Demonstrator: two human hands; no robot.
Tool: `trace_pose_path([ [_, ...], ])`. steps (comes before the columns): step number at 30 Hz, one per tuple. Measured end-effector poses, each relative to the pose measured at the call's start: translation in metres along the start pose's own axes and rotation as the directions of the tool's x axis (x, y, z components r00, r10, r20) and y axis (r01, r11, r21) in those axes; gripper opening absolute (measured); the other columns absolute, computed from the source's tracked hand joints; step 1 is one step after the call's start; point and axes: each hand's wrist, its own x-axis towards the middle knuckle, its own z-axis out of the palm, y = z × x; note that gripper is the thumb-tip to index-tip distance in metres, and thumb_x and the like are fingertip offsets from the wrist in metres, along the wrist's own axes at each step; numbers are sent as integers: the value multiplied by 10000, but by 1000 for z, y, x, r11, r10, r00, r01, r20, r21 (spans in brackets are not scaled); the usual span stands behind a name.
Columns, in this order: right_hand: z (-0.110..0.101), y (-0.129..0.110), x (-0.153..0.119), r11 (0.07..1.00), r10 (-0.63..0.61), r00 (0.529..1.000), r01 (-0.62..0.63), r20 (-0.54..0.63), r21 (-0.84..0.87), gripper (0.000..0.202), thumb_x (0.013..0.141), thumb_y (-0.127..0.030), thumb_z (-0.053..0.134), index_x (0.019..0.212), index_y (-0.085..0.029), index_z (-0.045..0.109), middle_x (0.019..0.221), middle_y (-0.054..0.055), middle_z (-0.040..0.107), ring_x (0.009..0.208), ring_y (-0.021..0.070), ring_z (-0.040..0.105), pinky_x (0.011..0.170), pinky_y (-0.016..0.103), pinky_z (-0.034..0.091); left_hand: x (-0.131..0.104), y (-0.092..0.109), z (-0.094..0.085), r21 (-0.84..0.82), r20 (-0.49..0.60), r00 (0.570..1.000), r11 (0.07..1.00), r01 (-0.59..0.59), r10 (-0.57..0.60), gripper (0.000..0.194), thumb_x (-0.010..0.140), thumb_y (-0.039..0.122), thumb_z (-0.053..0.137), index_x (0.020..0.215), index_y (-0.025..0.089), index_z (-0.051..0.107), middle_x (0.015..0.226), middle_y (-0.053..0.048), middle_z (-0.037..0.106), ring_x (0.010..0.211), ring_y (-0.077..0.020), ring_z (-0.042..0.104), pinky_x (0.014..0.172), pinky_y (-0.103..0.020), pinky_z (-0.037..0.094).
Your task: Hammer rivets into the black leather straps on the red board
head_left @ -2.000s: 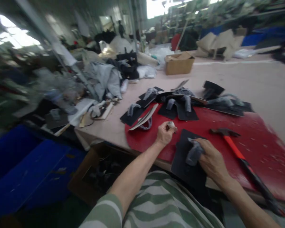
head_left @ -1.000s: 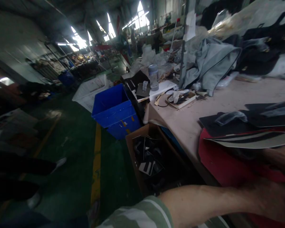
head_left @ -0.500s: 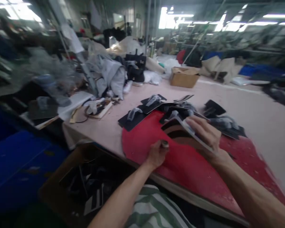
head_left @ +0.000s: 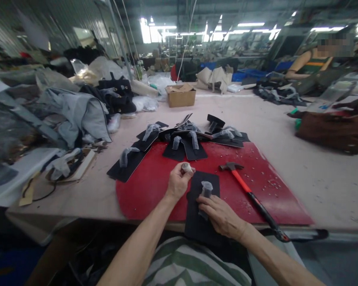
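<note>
Gripping a small whitish piece point(head_left: 186, 167) in the left hand point(head_left: 177, 183) and, in the right hand point(head_left: 219, 214), the plastic-wrapped handle point(head_left: 207, 189) of a black panel point(head_left: 193, 214) reaching past the near edge of the red mat point(head_left: 155, 194), left of the claw hammer point(head_left: 253, 198).

This looks like a factory workshop: a broad bench point(head_left: 271, 123) carries a red mat point(head_left: 158, 190), a hammer point(head_left: 253, 198) and black panels point(head_left: 201, 153) with plastic-wrapped parts point(head_left: 193, 140); another person point(head_left: 314, 65) is farther back, and strip lights point(head_left: 250, 24) hang overhead.
</note>
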Motion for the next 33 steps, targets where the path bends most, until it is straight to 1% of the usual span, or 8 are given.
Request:
trace_pose_path([
  [6, -19, -21, 4, 951, 89, 992, -112, 92, 288, 365, 791, -132, 491, 1146, -191, 553, 1179, 88, 625, 1059, 212, 578, 943, 417, 503, 15, -26, 36, 93, 146, 988, 995, 43, -56, 185, 761, 208, 670, 926, 145, 614, 859, -63, 725, 781, -159, 673, 739, -259, 517],
  [9, -17, -28, 4, 940, 203, 979, -184, -37, 287, 296, 872, -176, 505, 1163, -210, 546, 1208, 96, 585, 1091, 199, 579, 915, 362, 525, 12, -33, 33, 184, 164, 986, 983, 11, -42, 140, 789, 213, 643, 909, 146, 618, 853, -67, 719, 766, -162, 664, 732, -265, 511],
  [12, -10, -28, 12, 880, 472, 828, -421, -302, 221, 373, 890, -213, 524, 1262, -208, 495, 1340, 145, 481, 1221, 236, 531, 938, 382, 532, 10, -35, 30, 248, 158, 987, 969, -9, -32, 125, 814, 231, 629, 912, 154, 617, 866, -71, 716, 785, -174, 671, 745, -279, 514],
  [14, -4, -24, 21, 792, 610, 727, -570, -316, 218, 464, 855, -265, 588, 1300, -200, 477, 1372, 155, 470, 1230, 271, 533, 948, 429, 535, 9, -35, 30, 266, 152, 988, 964, -10, -31, 123, 813, 218, 625, 920, 159, 613, 874, -70, 720, 803, -177, 679, 765, -284, 519],
  [15, -1, -22, 25, 764, 645, 711, -608, -279, 217, 472, 839, -278, 603, 1290, -197, 491, 1359, 151, 497, 1211, 280, 549, 948, 448, 535, 9, -36, 30, 267, 151, 988, 964, -10, -32, 123, 812, 209, 623, 924, 161, 612, 879, -69, 722, 809, -177, 682, 772, -284, 521],
  [21, 18, -22, 19, 790, 611, 753, -599, -246, 132, 326, 851, -280, 545, 1155, -172, 592, 1270, 143, 617, 1217, 332, 547, 1014, 599, 447, 12, -36, 31, 255, 147, 988, 967, 4, -43, 110, 812, 203, 624, 915, 165, 615, 882, -67, 728, 803, -173, 686, 769, -281, 530],
  [25, 23, -25, 8, 830, 557, 792, -536, -249, 152, 359, 871, -260, 487, 1201, -151, 577, 1337, 160, 577, 1255, 298, 537, 1052, 569, 443, 15, -32, 32, 183, 137, 985, 980, 82, -108, 137, 796, 229, 649, 906, 156, 613, 879, -78, 732, 822, -186, 697, 795, -304, 541],
  [33, 21, -21, 7, 830, 557, 791, -527, -254, 180, 358, 876, -266, 479, 1191, -139, 593, 1316, 166, 594, 1250, 284, 548, 1054, 559, 450, 21, -28, 37, 160, 219, 966, 982, 104, -138, 180, 770, 247, 682, 907, 148, 620, 889, -92, 732, 822, -190, 691, 782, -303, 543],
])
